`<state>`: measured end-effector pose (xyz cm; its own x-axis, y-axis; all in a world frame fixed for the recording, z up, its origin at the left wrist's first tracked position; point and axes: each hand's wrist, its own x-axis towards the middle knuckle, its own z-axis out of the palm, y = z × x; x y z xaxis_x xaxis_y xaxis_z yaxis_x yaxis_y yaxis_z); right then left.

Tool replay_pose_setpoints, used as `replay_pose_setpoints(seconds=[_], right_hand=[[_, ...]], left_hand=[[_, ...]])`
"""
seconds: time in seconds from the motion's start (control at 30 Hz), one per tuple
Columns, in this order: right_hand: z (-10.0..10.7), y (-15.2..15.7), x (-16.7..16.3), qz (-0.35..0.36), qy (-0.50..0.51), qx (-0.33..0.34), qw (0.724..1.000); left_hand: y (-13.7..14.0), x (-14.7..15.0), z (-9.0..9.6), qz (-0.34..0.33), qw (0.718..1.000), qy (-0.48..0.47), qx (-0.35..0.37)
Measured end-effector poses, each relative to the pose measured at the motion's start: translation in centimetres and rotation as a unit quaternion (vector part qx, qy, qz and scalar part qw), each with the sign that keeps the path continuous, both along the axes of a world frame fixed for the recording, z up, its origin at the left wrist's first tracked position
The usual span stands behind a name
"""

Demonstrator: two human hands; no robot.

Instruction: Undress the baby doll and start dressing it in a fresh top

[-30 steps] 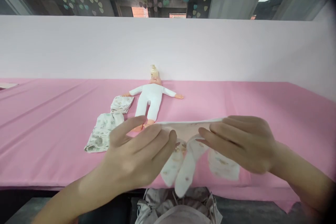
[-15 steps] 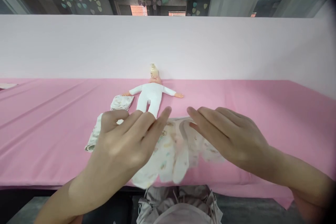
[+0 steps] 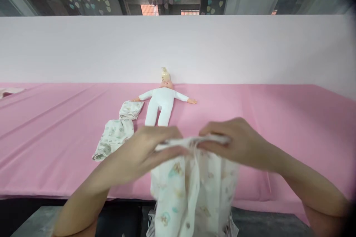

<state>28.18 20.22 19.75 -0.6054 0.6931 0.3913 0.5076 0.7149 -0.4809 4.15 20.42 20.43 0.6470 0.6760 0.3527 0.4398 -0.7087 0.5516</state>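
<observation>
A thin white baby garment [image 3: 191, 185] with a coloured print and snap buttons hangs from both my hands over the table's front edge. My left hand [image 3: 155, 148] pinches its top edge between thumb and fingers. On the other side my right hand [image 3: 230, 140] grips the same edge the same way. Beyond them a baby doll [image 3: 161, 103] in a white suit lies on its back, arms spread. Left of its legs sit a folded printed cloth [image 3: 131, 110] and, nearer me, a folded printed garment [image 3: 114, 137].
A pink sheet [image 3: 61, 137] covers the table, which meets a white wall [image 3: 222, 48] at the back. A pump bottle [image 3: 165, 74] stands by the doll's head. At the far left edge lies a pale cloth [image 3: 11, 91]. A black chair [image 3: 119, 220] is below the front edge.
My hands were spread flat over the garment on the table. Now they pinch its top edge, and it has been lifted so it hangs down in front of me.
</observation>
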Motion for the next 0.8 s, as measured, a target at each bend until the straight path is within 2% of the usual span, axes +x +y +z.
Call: replay_pose_setpoints(seconds=[0.03, 0.1, 0.13, 0.2, 0.27, 0.3, 0.37, 0.4, 0.47, 0.53, 0.6, 0.67, 0.73, 0.8], right_hand=[[-1.1, 1.8, -0.2, -0.031, 0.033, -0.053, 0.998], [-3.5, 5.2, -0.8, -0.124, 0.110, -0.070, 0.984], [-4.6, 6.4, -1.3, -0.163, 0.164, -0.078, 0.970], [-6.6, 7.5, -2.5, -0.186, 0.254, -0.111, 0.943], [-7.8, 6.8, -3.6, -0.156, 0.296, -0.140, 0.932], [-8.2, 6.1, -4.1, -0.136, 0.306, -0.142, 0.932], [-8.7, 4.5, -4.5, -0.107, 0.325, -0.113, 0.933], [-8.9, 3.7, -4.5, -0.101, 0.333, -0.087, 0.933], [-9.1, 2.5, -4.0, -0.091, 0.355, -0.039, 0.930], [-8.8, 1.8, -3.4, -0.067, 0.386, -0.035, 0.919], [-8.2, 1.3, -2.9, -0.019, 0.419, -0.085, 0.904], [-7.5, 1.1, -2.8, 0.028, 0.432, -0.147, 0.889], [-7.2, 1.0, -3.0, 0.046, 0.438, -0.165, 0.883], [-7.8, 1.1, -3.2, 0.021, 0.452, -0.134, 0.882]], left_hand=[[1.8, 0.7, -1.1, 0.025, 0.998, -0.021, -0.061], [5.2, 2.1, -3.7, 0.091, 0.975, -0.133, -0.151], [6.5, 2.8, -5.1, 0.122, 0.947, -0.204, -0.216], [7.8, 4.1, -7.0, 0.167, 0.860, -0.321, -0.359], [7.3, 4.9, -7.6, 0.141, 0.784, -0.390, -0.462], [6.5, 5.1, -7.3, 0.112, 0.757, -0.414, -0.493], [4.5, 5.2, -6.4, 0.066, 0.724, -0.458, -0.512], [3.5, 5.0, -5.9, 0.057, 0.716, -0.477, -0.506], [2.1, 4.4, -5.4, 0.046, 0.729, -0.486, -0.479], [1.9, 3.7, -5.5, 0.031, 0.780, -0.440, -0.443], [2.5, 3.0, -6.1, 0.033, 0.841, -0.385, -0.379], [3.4, 2.7, -6.7, 0.023, 0.878, -0.340, -0.338], [4.0, 2.8, -7.2, -0.002, 0.886, -0.307, -0.348], [4.3, 3.2, -7.3, -0.003, 0.879, -0.294, -0.375]])
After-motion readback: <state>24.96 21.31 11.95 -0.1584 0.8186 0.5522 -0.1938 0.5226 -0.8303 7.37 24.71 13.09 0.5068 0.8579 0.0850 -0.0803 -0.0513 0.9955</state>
